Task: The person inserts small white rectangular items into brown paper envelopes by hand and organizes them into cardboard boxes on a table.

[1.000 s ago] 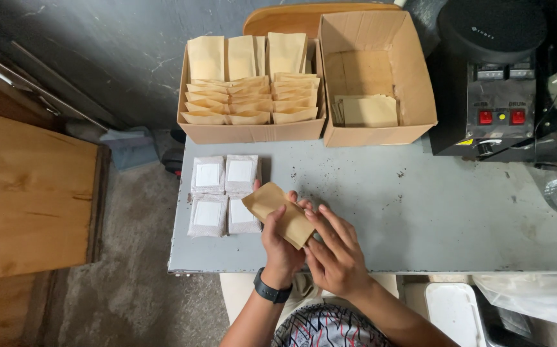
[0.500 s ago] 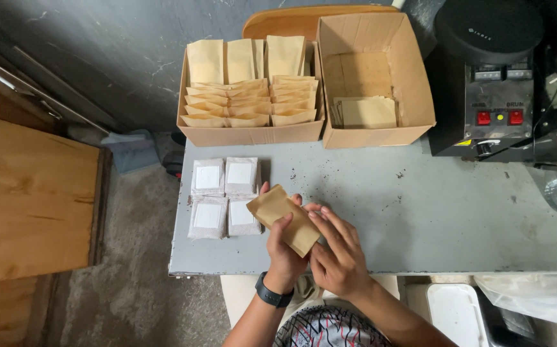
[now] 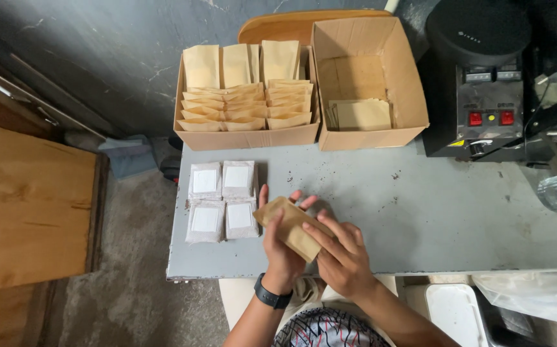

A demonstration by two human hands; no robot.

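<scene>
Holding one brown paper pouch (image 3: 293, 228) between left hand (image 3: 283, 247) and right hand (image 3: 343, 257), both closed on it, above grey table (image 3: 433, 212), beside white packets (image 3: 222, 200).

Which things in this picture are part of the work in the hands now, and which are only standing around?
In use:
- left hand and right hand, both holding one brown paper pouch
- four white packets beside the hands
- box of brown pouches
- second box, few pouches inside

Just standing about:
- black machine
- wooden board
- grey table
</scene>
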